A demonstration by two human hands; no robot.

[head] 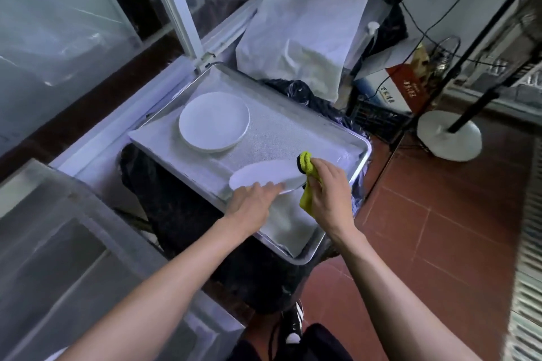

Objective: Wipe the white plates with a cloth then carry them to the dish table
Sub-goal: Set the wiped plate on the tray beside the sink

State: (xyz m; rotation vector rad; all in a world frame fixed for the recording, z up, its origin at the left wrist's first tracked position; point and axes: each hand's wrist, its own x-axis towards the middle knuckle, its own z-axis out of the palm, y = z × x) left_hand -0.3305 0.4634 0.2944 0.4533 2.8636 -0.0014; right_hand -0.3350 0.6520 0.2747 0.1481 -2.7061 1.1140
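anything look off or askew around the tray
The metal tray sits on a black-bagged bin, its near corner jutting past the edge. The left hand tilts one white plate; nothing spilled or broken.

Metal tray, white liner; plate stack on it.
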